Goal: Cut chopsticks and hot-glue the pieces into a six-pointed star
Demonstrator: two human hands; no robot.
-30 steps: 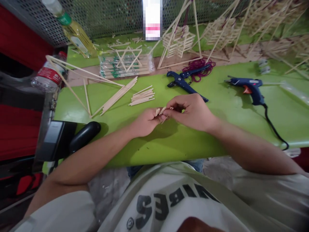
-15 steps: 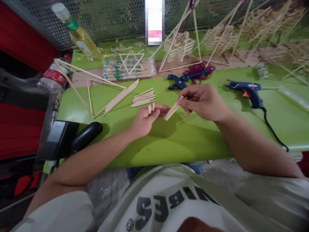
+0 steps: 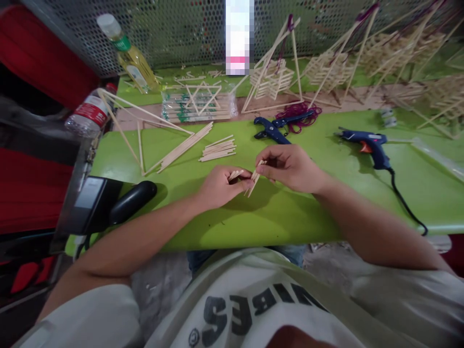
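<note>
My left hand (image 3: 223, 186) is closed around a few short wooden sticks (image 3: 235, 175), whose ends poke out above the fingers. Between the thumb and fingers of my right hand (image 3: 286, 166) is a small bunch of wooden sticks (image 3: 254, 183), tilted down toward the left. The left thumb and fingertips meet this bunch. Just behind the hands lies a pile of short sticks (image 3: 218, 148) on the green table (image 3: 261, 227). To its left is a row of longer sticks (image 3: 186, 147), beside a triangular stick frame (image 3: 141, 150).
Blue cutters (image 3: 270, 129) lie by purple cord (image 3: 300, 121). A blue glue gun (image 3: 366, 142) with a cable rests at the right. Behind are a stick star (image 3: 203, 98) on bagged sticks, bottles (image 3: 134, 63), and several stick structures (image 3: 271, 79). A black case (image 3: 132, 203) sits front left.
My right hand has moved down and left, bringing its bunch against my left fingers. My left hand has turned, and its sticks now lean more to the right.
</note>
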